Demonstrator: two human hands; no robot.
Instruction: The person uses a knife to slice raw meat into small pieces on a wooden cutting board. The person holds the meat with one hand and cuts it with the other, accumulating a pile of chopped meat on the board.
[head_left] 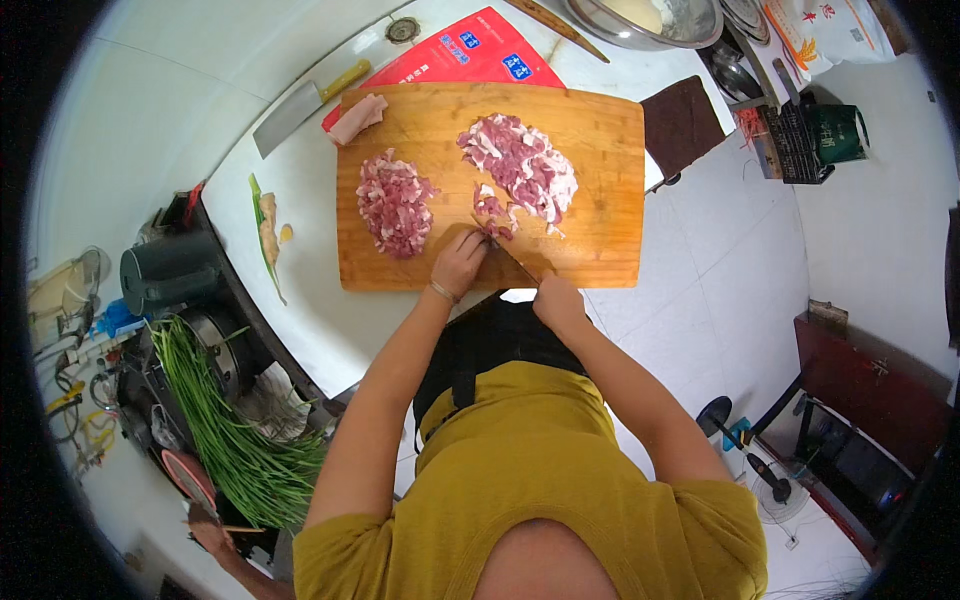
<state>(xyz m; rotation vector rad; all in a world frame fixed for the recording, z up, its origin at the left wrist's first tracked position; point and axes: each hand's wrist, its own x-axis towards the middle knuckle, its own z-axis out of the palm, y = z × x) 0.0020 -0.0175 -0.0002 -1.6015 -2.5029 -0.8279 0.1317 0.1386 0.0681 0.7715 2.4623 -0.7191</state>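
Observation:
A wooden cutting board (600,200) lies before me with chopped raw meat in two heaps. The left heap (393,205) is finely cut, while the right heap (520,165) has pink pieces with white fat. My right hand (558,302) is closed around the handle of a knife (517,263), its blade slanting up and left over the board and seen nearly edge-on. My left hand (460,262) has bent fingers pressed together beside the blade, on small meat pieces (492,212) below the right heap. A pale slab of pork skin (358,119) rests at the board's upper left corner.
Beyond the board's left corner lies a cleaver (300,112); ginger (268,225) and a scallion are further left. A red sheet (470,50) and metal bowl (650,28) are behind. Long green stalks (220,430) and another person's hand (207,530) are at lower left.

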